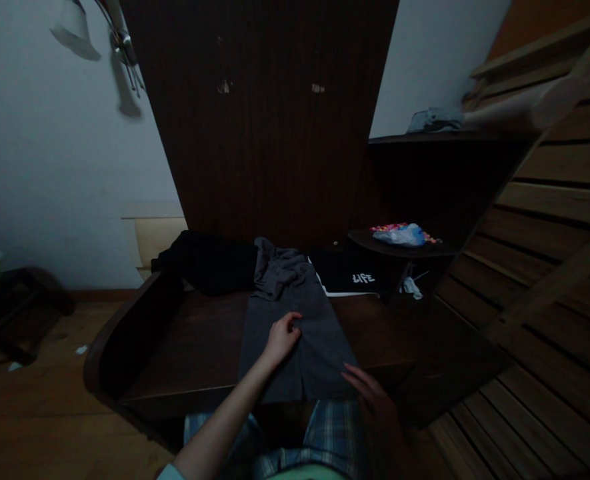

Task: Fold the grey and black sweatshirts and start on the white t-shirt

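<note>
A pair of dark grey trousers [319,333] lies lengthwise over a dark wooden bench, its legs towards me and its far end bunched up. My left hand [282,339] rests on the middle of the trousers, its fingers loosely bent and the thumb apart from the forefinger. At the right edge of the legs, my right hand [375,397] has its fingers stretched out, near or touching the fabric. Black clothing [215,263] lies heaped at the back left. Right of the bunched part is a folded black garment [342,267] with white "LIFE" lettering.
The dark bench [199,333] has a raised, curved left side and a tall back panel [265,133]. On a small shelf at right lies a plastic bag [402,235]. Wooden slats [549,267] rise close on the right. A low dark stool [15,303] stands at left.
</note>
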Action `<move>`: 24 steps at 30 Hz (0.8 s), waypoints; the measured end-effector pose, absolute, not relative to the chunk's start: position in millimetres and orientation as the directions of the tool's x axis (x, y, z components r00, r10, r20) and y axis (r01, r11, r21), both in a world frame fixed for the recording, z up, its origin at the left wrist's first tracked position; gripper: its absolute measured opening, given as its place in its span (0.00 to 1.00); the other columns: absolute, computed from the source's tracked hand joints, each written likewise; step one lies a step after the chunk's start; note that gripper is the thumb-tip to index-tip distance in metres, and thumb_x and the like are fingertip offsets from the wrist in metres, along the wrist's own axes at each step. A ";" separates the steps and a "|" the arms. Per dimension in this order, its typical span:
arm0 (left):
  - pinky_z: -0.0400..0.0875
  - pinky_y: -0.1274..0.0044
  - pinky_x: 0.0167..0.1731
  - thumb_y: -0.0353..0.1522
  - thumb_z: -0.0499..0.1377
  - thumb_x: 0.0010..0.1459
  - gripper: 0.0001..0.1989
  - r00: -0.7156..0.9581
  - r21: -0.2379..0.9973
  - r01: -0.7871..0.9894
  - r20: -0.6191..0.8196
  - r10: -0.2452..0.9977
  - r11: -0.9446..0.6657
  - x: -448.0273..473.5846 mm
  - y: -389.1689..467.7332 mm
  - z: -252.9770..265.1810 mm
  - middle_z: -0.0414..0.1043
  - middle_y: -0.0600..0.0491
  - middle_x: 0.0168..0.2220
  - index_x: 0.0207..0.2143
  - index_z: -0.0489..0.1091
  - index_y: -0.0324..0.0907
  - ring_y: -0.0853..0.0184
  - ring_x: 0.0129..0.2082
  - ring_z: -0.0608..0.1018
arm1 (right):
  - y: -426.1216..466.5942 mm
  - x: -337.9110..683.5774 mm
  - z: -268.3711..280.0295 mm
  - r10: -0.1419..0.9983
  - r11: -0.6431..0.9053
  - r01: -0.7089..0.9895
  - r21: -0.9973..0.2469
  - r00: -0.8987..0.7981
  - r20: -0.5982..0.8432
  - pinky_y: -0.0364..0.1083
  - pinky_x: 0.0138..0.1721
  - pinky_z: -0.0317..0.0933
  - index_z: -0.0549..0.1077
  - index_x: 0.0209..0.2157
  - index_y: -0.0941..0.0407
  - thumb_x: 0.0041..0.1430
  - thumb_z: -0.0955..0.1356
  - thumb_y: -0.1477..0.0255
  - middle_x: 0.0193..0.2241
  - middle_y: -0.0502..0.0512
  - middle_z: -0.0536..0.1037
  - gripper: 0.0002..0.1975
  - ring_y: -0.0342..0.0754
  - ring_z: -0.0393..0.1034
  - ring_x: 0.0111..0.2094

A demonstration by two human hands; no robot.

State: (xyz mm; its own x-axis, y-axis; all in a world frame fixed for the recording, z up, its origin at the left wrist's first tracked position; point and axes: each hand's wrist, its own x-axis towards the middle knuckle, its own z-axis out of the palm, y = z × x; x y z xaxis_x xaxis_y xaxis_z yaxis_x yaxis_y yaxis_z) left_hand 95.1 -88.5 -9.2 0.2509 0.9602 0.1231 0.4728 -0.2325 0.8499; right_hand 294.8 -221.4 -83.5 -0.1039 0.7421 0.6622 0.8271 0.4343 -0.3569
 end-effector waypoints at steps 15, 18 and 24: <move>0.66 0.82 0.36 0.23 0.55 0.43 0.26 0.399 0.994 -0.058 -0.062 0.915 0.093 102.6 -74.3 -4.5 0.72 0.52 0.42 0.48 0.65 0.42 0.73 0.33 0.74 | -214.5 230.9 -41.6 0.654 0.496 0.868 -0.025 -0.355 0.668 0.56 0.51 0.52 0.67 0.45 0.53 0.47 0.58 0.85 0.49 0.51 0.69 0.24 0.50 0.56 0.54; 0.66 0.79 0.38 0.26 0.59 0.43 0.26 0.357 0.984 -0.097 -0.103 0.928 0.147 107.0 -67.6 -11.0 0.73 0.50 0.40 0.48 0.66 0.40 0.70 0.34 0.74 | -214.2 228.5 -40.0 0.655 0.523 0.850 -0.058 -0.358 0.665 0.54 0.49 0.56 0.68 0.44 0.55 0.47 0.57 0.85 0.46 0.51 0.72 0.24 0.48 0.60 0.52; 0.68 0.76 0.39 0.24 0.59 0.42 0.27 0.265 0.955 -0.148 -0.213 0.940 0.258 121.2 -44.3 -16.8 0.73 0.47 0.40 0.49 0.64 0.36 0.66 0.36 0.75 | -216.3 231.6 -48.4 0.665 0.545 0.836 -0.071 -0.378 0.644 0.50 0.46 0.60 0.68 0.46 0.55 0.51 0.58 0.82 0.44 0.52 0.73 0.21 0.47 0.65 0.48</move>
